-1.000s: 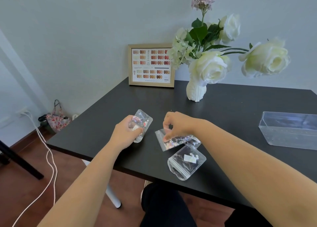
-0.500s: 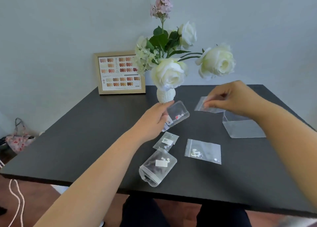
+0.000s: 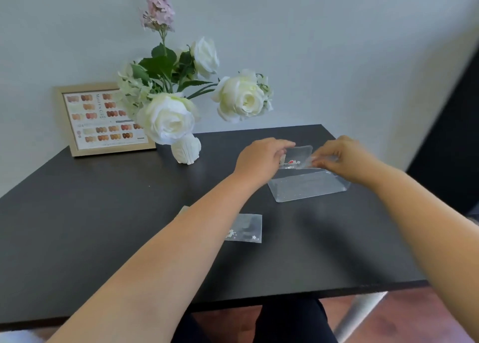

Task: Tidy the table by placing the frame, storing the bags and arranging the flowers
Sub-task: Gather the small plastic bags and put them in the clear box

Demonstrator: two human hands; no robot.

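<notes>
Both hands meet above the clear plastic box (image 3: 308, 188) at the right of the black table (image 3: 103, 213). My left hand (image 3: 261, 158) pinches a small clear pouch (image 3: 298, 156) with red and white bits inside. My right hand (image 3: 344, 158) holds a flat clear bag (image 3: 308, 163) right beside that pouch. Another flat bag with white flowers (image 3: 245, 228) lies on the table near my left forearm, which hides other bags. The wooden frame (image 3: 101, 120) leans on the wall at the back left. White roses (image 3: 168, 117) stand in a white vase (image 3: 186, 149).
A pink flower spike (image 3: 156, 8) rises above the roses, and one rose (image 3: 242, 98) hangs out to the right over the table. The table's front edge (image 3: 311, 291) is near my lap, with a metal leg (image 3: 357, 314) at the right.
Both hands moved right to the clear box; the left carried its pouch from the table's middle, the right lowered its flat bag. The view swung right and closer.
</notes>
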